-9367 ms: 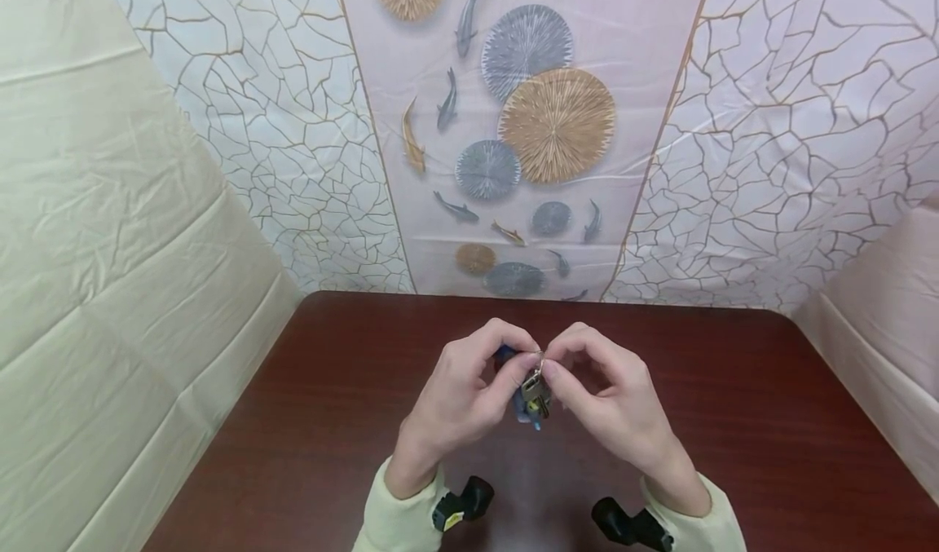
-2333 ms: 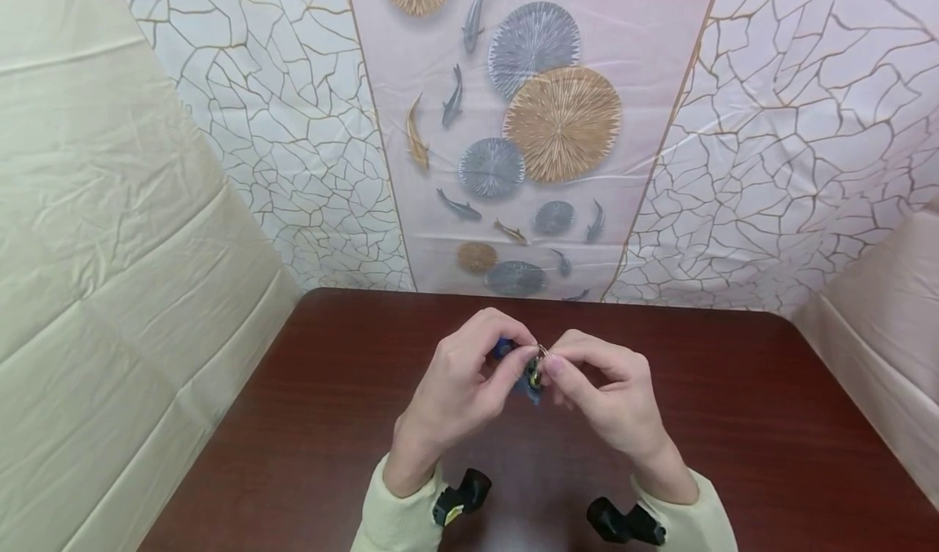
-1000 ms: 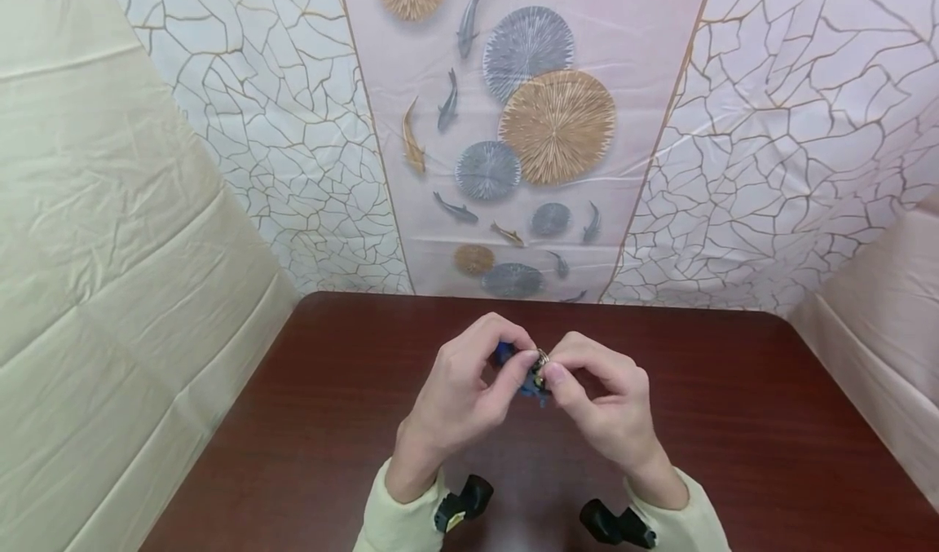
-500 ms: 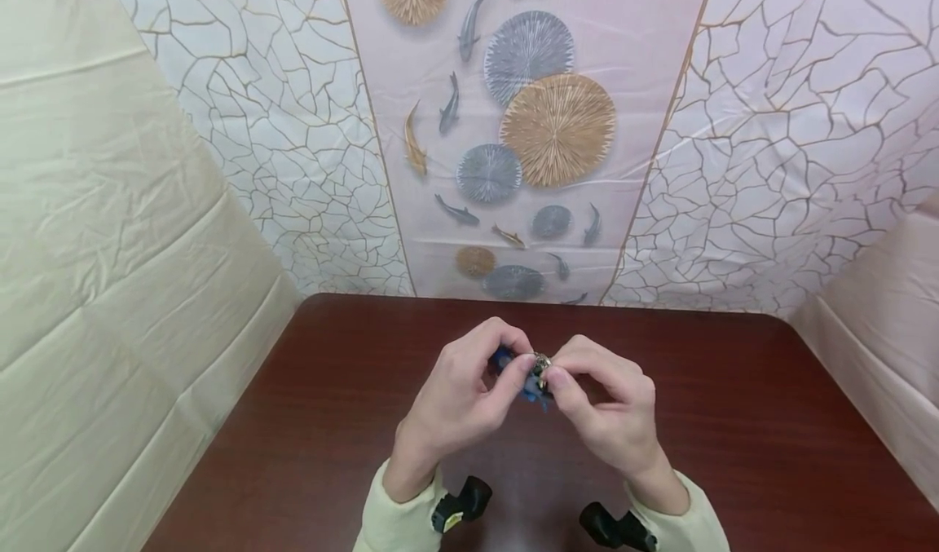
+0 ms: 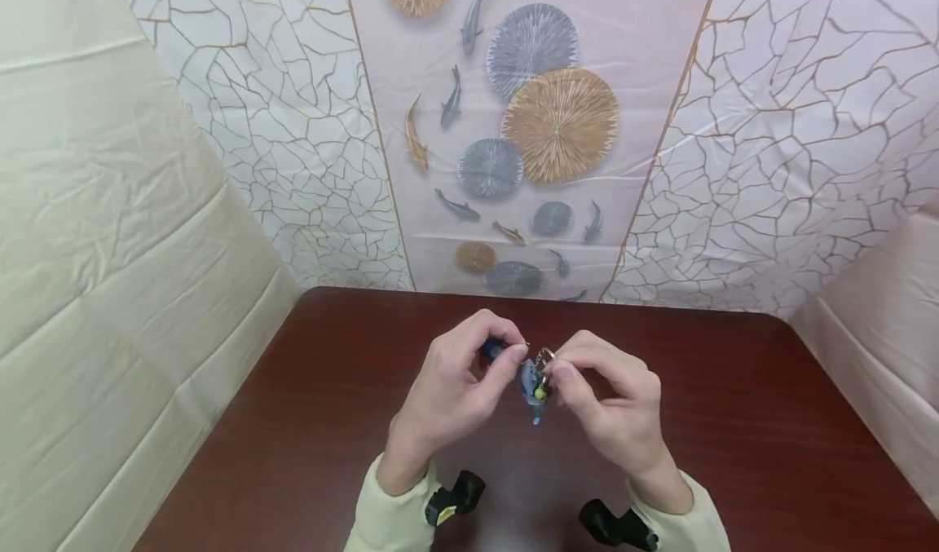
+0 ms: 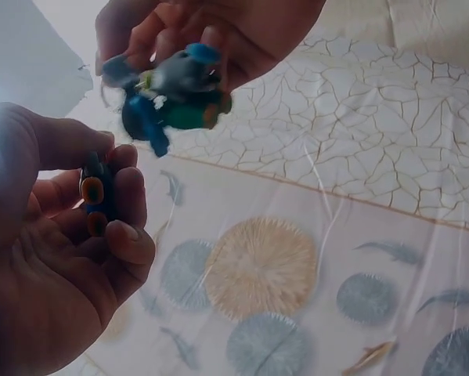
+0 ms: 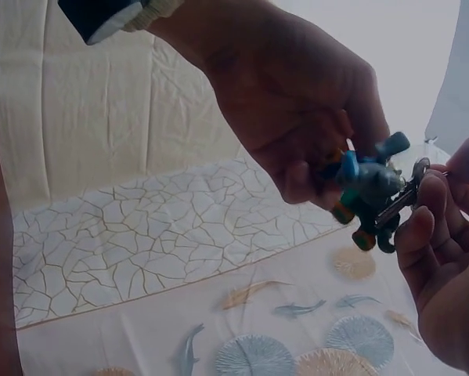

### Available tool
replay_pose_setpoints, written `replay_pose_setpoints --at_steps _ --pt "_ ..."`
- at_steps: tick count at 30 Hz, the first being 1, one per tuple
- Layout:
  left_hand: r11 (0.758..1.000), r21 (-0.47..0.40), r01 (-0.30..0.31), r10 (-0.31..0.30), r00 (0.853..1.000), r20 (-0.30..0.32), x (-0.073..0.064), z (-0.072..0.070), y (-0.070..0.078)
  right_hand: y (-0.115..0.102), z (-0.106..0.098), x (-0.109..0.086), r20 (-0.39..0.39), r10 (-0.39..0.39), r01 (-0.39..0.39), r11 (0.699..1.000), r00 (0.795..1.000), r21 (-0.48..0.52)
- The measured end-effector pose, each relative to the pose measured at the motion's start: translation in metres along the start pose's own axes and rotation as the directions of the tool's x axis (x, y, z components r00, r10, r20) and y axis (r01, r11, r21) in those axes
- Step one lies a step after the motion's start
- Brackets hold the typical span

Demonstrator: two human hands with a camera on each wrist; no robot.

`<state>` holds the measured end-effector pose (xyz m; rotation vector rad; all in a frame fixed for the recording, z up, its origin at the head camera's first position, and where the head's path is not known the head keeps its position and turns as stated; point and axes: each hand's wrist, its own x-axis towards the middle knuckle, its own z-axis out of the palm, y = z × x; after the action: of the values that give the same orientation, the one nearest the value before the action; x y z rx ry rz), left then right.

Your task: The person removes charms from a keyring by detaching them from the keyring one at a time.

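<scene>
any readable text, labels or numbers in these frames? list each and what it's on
None readable.
The yellow sticker on the left wrist camera mount: too small to read.
The blue figure keychain between the hands: colours only, no lettering shows in any view.
The backdrop: printed fish and discs, no words.

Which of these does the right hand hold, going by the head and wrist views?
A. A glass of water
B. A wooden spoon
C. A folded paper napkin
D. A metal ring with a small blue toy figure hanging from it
D: the right hand pinches the metal ring, and the blue toy figure hangs from it above the table, beside the left hand.
</scene>
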<state>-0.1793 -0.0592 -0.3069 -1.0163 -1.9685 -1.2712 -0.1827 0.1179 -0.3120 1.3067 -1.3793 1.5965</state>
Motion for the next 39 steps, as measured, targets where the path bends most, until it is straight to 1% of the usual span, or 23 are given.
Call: replay_pose_setpoints --at_steps 5,9,12,16,19,21,23,24,25,27,29,31,33,36,39 --pt "0.999 0.041 0.015 -0.014 1.0 -0.017 -0.004 -0.011 -0.005 0.0 -0.004 0.001 -0.006 0.025 -0.024 1.0 1.0 0.012" --pt "0.995 0.076 0.058 -0.059 0.998 0.004 -0.008 -0.018 -0.014 -0.001 -0.01 0.0 -0.021 0.055 -0.055 0.998 0.998 0.015" --pt "0.99 0.098 0.106 -0.109 0.994 0.031 -0.012 -0.024 -0.02 0.0 -0.014 -0.003 -0.025 0.088 -0.088 0.996 0.996 0.015" --pt "0.98 0.091 0.176 -0.182 0.981 0.063 -0.017 -0.031 -0.024 0.002 -0.017 -0.006 -0.022 0.124 -0.124 0.992 0.992 0.004" --pt "0.974 0.086 0.212 -0.218 0.973 0.08 -0.019 -0.035 -0.027 0.003 -0.018 -0.008 -0.019 0.145 -0.145 0.989 0.989 0.002" --pt "0.969 0.088 0.232 -0.239 0.967 0.084 -0.02 -0.036 -0.032 0.004 -0.018 -0.01 -0.02 0.158 -0.158 0.987 0.987 0.001" --pt "0.958 0.101 0.27 -0.279 0.957 0.084 -0.022 -0.038 -0.039 0.004 -0.019 -0.011 -0.024 0.171 -0.171 0.985 0.985 -0.002" --pt "0.949 0.106 0.295 -0.304 0.949 0.082 -0.023 -0.04 -0.043 0.005 -0.019 -0.011 -0.025 0.177 -0.177 0.984 0.984 -0.003" --pt "0.94 0.109 0.324 -0.334 0.939 0.081 -0.024 -0.04 -0.048 0.005 -0.02 -0.011 -0.026 0.182 -0.182 0.983 0.983 -0.005" --pt "0.91 0.126 0.394 -0.405 0.911 0.075 -0.026 -0.04 -0.057 0.006 -0.021 -0.012 -0.028 0.19 -0.19 0.982 0.981 -0.009" --pt "0.871 0.138 0.471 -0.484 0.872 0.076 -0.028 -0.041 -0.065 0.006 -0.022 -0.012 -0.027 0.195 -0.196 0.981 0.98 -0.011" --pt "0.827 0.144 0.544 -0.557 0.827 0.074 -0.03 -0.042 -0.072 0.007 -0.023 -0.012 -0.027 0.202 -0.202 0.979 0.979 -0.015" --pt "0.784 0.15 0.603 -0.617 0.784 0.071 -0.032 -0.043 -0.077 0.007 -0.024 -0.013 -0.03 0.207 -0.208 0.978 0.978 -0.024" --pt "0.732 0.145 0.666 -0.679 0.731 0.074 -0.033 -0.044 -0.087 0.008 -0.026 -0.013 -0.037 0.214 -0.215 0.976 0.976 -0.037" --pt "0.684 0.122 0.719 -0.729 0.678 0.089 -0.036 -0.044 -0.097 0.009 -0.027 -0.013 -0.043 0.222 -0.224 0.973 0.974 -0.053"
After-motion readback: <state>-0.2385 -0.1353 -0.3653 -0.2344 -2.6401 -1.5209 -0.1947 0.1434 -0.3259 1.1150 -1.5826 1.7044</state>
